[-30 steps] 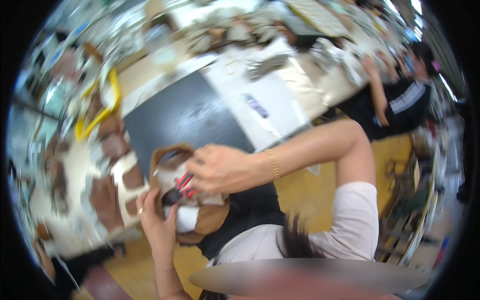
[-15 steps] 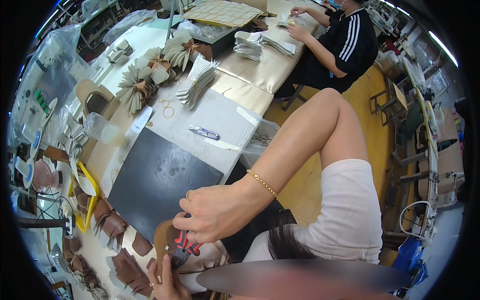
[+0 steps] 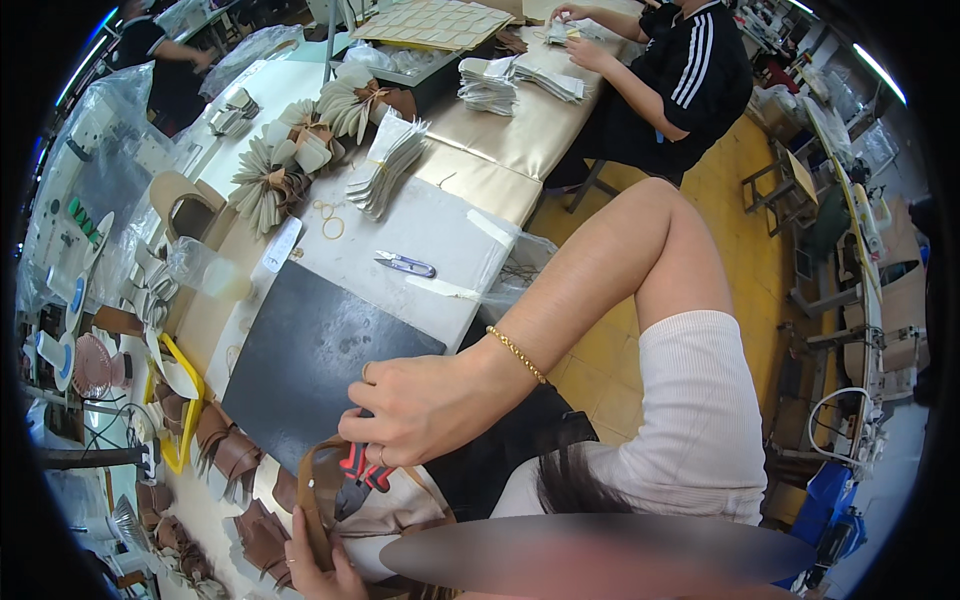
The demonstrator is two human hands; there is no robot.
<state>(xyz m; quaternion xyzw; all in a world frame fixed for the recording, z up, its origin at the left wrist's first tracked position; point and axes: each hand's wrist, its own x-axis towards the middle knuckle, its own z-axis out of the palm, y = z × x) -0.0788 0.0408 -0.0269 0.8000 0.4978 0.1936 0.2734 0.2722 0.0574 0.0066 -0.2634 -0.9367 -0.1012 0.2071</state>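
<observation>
My right hand is closed around a pair of pliers with red and black handles and grey jaws. The jaws point down beside a brown leather piece that has a small white spot near its edge. My left hand, at the lower edge, pinches this piece between thumb and fingers. Pale lining fabric spreads out behind the pliers. Whether the jaws touch the leather, I cannot tell. Just beyond my hands lies a dark square mat.
Thread snips lie past the mat, near a bundle of pale pieces. Brown leather pieces and a yellow-rimmed tray are at the left. A co-worker in black handles pieces at the far table end.
The leather piece has shifted and tilted more edge-on in my left hand. My right hand and the pliers have moved slightly left and down. Another person now shows at the upper left.
</observation>
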